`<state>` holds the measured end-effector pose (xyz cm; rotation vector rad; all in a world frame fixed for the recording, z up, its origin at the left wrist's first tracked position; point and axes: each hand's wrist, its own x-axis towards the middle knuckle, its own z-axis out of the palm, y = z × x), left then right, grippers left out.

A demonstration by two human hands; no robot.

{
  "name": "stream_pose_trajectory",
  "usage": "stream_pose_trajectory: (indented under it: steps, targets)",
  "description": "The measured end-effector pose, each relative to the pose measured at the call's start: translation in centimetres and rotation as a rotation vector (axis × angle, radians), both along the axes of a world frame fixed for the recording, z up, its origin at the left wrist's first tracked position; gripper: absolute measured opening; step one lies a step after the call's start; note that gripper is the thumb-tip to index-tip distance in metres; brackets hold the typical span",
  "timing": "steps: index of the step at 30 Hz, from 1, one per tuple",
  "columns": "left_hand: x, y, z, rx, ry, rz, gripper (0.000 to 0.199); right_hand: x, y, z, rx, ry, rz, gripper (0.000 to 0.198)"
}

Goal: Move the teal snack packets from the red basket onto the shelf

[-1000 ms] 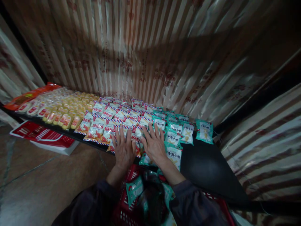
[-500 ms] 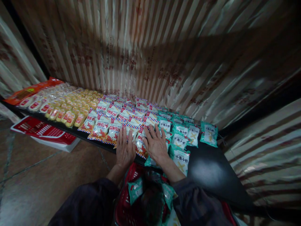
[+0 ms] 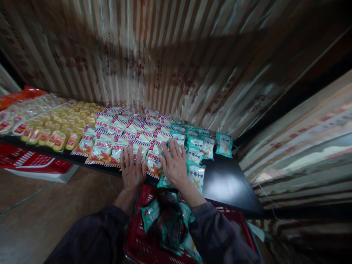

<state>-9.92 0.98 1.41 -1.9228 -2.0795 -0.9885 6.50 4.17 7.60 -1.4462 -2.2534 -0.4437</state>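
Observation:
My left hand (image 3: 133,169) lies with its fingers stretched over the front row of white snack bags (image 3: 102,147), which have red lettering and striped edges. To its right, my right hand (image 3: 175,163) is spread flat where the white bags meet the teal snack bags (image 3: 195,177). Both hands press or rest on the packets, and neither grips one. Part of a teal bag shows under my right wrist; the packets beneath my palms are partly hidden. All the bags lie in rows on a black shelf (image 3: 228,183).
Below the shelf edge stands a red basket (image 3: 137,234) with several teal bags in it. Yellow packaged cakes (image 3: 57,140) and an orange bag (image 3: 30,91) lie at the left. Another red basket (image 3: 52,163) sits on the floor. A striped plastic sheet (image 3: 132,55) hangs behind.
The view has turned to the right, so everything sits further left and more of the red basket shows. Both hands stay flat on the front bags, with little movement over them.

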Motion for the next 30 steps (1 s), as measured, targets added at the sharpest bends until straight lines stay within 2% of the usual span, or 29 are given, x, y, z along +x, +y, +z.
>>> stream_pose_trajectory:
  steps: [5,9,12,15,17,23,30]
  targets:
    - [-0.2,0.2,-0.7,0.241,0.025,0.004,0.054,4.0,-2.4,-0.8,0.128,0.120,-0.111,0.048]
    - [1.4,-0.8,-0.3,0.325,0.058,-0.081,0.059,6.9,-4.5,-2.1,0.169,0.209,-0.225,0.056]
    - [4.0,-2.5,0.1,0.308,0.071,-0.214,0.059,7.8,-6.0,-3.5,0.167,0.299,-0.298,0.062]
    - [6.7,-3.8,0.1,0.267,0.077,-0.390,0.059,8.0,-7.3,-5.2,0.119,0.379,-0.317,0.068]
    - [8.0,-4.3,-0.2,0.248,0.081,-0.460,0.060,7.9,-7.9,-6.2,0.079,0.428,-0.322,0.071]
    - [10.2,-4.0,-1.2,0.235,0.102,-0.506,0.063,8.0,-8.5,-7.7,-0.001,0.576,-0.267,0.073]
    - [10.6,-3.5,-1.6,0.251,0.078,-0.507,0.061,8.5,-8.1,-7.8,0.117,0.620,-0.214,0.074]
